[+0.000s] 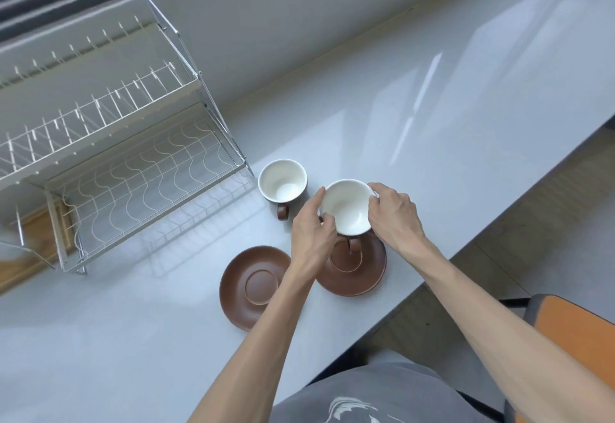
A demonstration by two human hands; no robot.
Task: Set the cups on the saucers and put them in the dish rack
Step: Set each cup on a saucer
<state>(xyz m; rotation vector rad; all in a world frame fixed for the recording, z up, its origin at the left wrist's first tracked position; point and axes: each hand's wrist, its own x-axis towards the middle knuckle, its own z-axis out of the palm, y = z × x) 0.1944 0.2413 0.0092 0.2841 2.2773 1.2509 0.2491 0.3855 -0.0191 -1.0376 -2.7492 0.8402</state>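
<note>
Both hands (392, 214) clasping cup (347, 208)

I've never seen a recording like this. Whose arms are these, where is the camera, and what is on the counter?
No machine here: a person wears a camera on the head, looking down at both bare hands. The left hand and right hand together hold a white-lined brown cup above the right saucer. A second cup stands on the grey counter, and the left saucer lies bare. The wire dish rack on the left holds nothing visible.
</note>
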